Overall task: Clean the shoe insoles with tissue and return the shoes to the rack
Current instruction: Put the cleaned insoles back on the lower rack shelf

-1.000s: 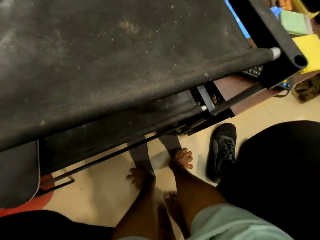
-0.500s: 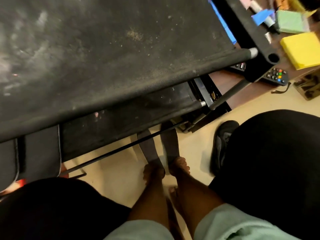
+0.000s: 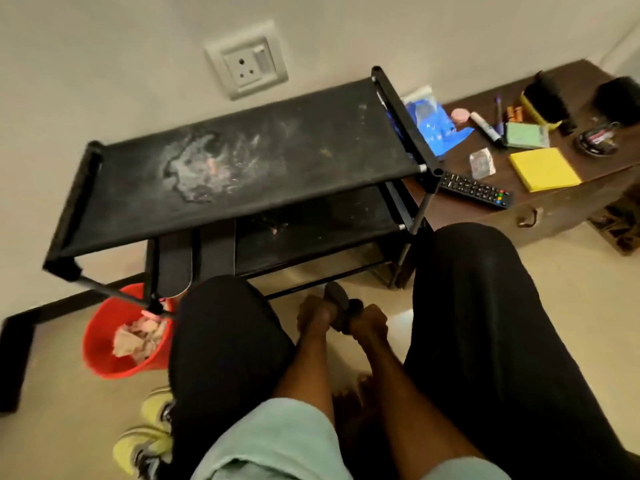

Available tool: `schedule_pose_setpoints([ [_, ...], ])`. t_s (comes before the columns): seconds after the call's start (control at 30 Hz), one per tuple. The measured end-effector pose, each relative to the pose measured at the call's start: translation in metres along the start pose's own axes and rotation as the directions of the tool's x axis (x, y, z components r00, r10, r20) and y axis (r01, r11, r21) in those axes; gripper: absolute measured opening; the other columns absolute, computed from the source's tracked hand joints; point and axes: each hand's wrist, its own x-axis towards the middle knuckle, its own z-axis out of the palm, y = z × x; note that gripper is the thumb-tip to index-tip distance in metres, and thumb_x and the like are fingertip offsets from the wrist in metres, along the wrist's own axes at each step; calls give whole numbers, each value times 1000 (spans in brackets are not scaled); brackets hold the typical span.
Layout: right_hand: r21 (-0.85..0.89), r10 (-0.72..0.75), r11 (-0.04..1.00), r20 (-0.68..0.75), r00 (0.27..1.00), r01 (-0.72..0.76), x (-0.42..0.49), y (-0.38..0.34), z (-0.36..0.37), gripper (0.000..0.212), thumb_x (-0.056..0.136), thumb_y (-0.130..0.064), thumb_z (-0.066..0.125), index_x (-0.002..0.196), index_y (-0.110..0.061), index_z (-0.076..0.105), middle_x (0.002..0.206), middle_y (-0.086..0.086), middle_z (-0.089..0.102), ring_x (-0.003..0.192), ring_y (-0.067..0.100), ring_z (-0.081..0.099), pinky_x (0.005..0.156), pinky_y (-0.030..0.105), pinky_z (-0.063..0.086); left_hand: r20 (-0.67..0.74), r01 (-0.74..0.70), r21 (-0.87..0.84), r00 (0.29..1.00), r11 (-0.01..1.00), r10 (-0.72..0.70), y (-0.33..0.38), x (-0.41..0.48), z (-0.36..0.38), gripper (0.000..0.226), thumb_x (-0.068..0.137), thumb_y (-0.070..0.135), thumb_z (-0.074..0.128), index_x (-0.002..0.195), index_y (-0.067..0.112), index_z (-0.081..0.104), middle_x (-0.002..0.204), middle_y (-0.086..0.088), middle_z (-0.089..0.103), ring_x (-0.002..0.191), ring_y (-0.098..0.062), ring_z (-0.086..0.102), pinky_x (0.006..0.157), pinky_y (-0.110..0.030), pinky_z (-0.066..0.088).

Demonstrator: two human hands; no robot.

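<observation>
Low between the knees, close to the floor and just in front of the rack's bottom rail, the left hand and the right hand sit side by side, each with its fingers curled tight round the near end of the dark insoles, whose far ends stick up and away towards the rack; the blur hides whether each hand has its own insole. They look thin, light and floppy, so I judge they will bend and droop if held by one tip; a hold near the middle or flat along the edge should keep them straight for wiping, and they are hardly fragile (a crease is the worst risk). No tissue shows in either hand. Further left, a red bucket holds crumpled tissue, and near it a pair of yellow shoes lies on the floor beside the left knee; the black rack stands against the wall, its top shelf dusty and stained, two dark flat things on the lower shelf; both knees crowd the hands, and the bottom rail bars a straight push forward; to the right, a brown chest carries a remote and a yellow pad.
</observation>
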Motion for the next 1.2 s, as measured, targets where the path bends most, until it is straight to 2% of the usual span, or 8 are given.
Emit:
schedule_pose_setpoints([
  [0.1, -103, -90, 991, 17, 996, 91, -35, -7, -19, 34, 74, -25, 85, 92, -5, 65, 98, 16, 75, 85, 32, 73, 72, 39, 60, 19, -76, 50, 997, 996, 75, 1, -25, -24, 12, 90, 17, 64, 87, 6, 62, 77, -10, 67, 61, -18, 66, 61, -28, 61],
  [0.17, -149, -165, 975, 26, 986, 167, -68, -16, -41, 28, 79, -27, 79, 87, -4, 65, 90, 14, 74, 81, 31, 73, 61, 35, 55, 31, -171, 127, 985, 977, 169, 10, -66, -47, 12, 90, 13, 60, 80, 7, 65, 64, -6, 65, 42, -10, 54, 41, -18, 45],
  [0.3, -100, -304, 949, -46, 952, 298, -117, -33, -93, 20, 81, -17, 76, 85, -2, 63, 84, 14, 70, 67, 23, 63, 47, 24, 42, 79, -236, 117, 971, 965, 228, 24, -129, -98, 12, 88, 12, 67, 91, 1, 67, 57, -5, 64, 37, -6, 48, 39, -18, 37],
  [0.4, -46, -367, 930, -103, 924, 364, -146, -42, -124, 12, 84, -12, 67, 87, -1, 68, 84, 15, 70, 71, 25, 67, 58, 31, 56, -27, -340, 45, 940, 939, 341, 27, -171, -134, 16, 90, 14, 69, 82, 2, 63, 45, -3, 58, 29, -6, 43, 34, -16, 34],
  [0.53, 35, -471, 870, -230, 851, 491, -178, -47, -147, 15, 81, -12, 59, 71, -5, 69, 65, 12, 70, 61, 28, 69, 65, 43, 63, -80, -412, -155, 911, 898, 405, 2, -204, -153, 19, 95, 18, 66, 85, 2, 68, 51, -8, 59, 34, -8, 41, 36, -16, 34],
  [0.7, 175, -513, 817, -215, 831, 550, -201, -47, -168, 19, 94, -9, 58, 80, -21, 63, 73, 8, 73, 45, 14, 68, 48, 28, 54, -44, -403, -563, 887, 722, 460, -42, -210, -136, 23, 102, 24, 60, 101, 4, 71, 67, -7, 61, 45, -7, 51, 37, -12, 36],
  [0.97, 616, -438, 720, 46, 898, 319, -201, -43, -157, 31, 96, 14, 48, 101, -14, 60, 102, 8, 64, 92, 31, 73, 62, 27, 61, -54, -253, -860, 909, 444, 413, -64, -196, -109, 19, 103, 4, 53, 117, -2, 64, 83, -14, 75, 66, -18, 73, 55, -22, 57],
  [1.2, 786, -351, 592, 51, 935, 179, -174, -35, -120, 32, 92, 17, 41, 104, 7, 68, 112, 24, 70, 98, 34, 73, 72, 31, 62, -79, -261, -868, 913, 423, 401, -45, -180, -70, 18, 101, 0, 52, 114, -5, 65, 99, -23, 75, 76, -23, 74, 64, -25, 59],
])
